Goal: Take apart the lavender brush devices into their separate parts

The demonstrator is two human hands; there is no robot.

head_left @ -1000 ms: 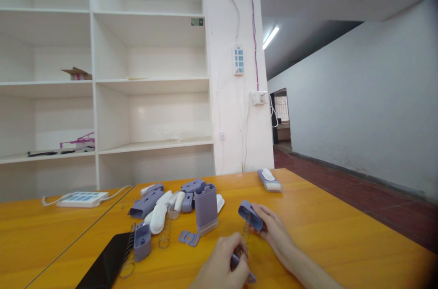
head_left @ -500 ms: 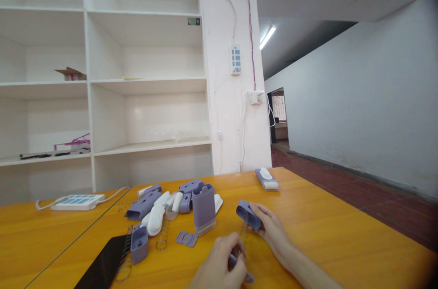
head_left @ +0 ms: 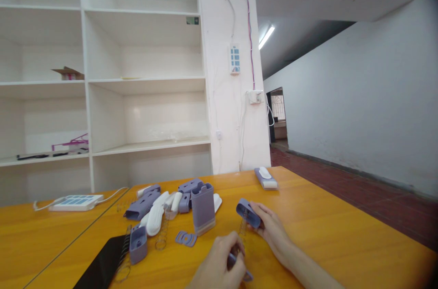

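My right hand [head_left: 270, 224] is closed around a small purple plastic cup-shaped part [head_left: 248, 212], its hollow side tilted toward me. A thin metal spring [head_left: 243, 229] reaches from inside that part down toward my left hand [head_left: 224, 259]. My left fingers are curled in a pinch on a flat purple plate [head_left: 247, 275], mostly hidden behind them. Left of my hands lies another flat purple plate with cut-outs [head_left: 186, 238]. Behind it stands an upright purple housing [head_left: 203, 209] with a clear lower rim.
Several purple housings [head_left: 142, 204] and white oval pieces [head_left: 155, 219] are heaped at left, with a loose spring [head_left: 160, 238]. A purple cup part [head_left: 138, 245] sits beside a black flat panel [head_left: 102, 264]. An assembled purple-and-white unit [head_left: 266, 178] lies near the back edge.
Almost nothing differs. The view has shifted very slightly; both hands keep their grip and the spring still hangs between them.
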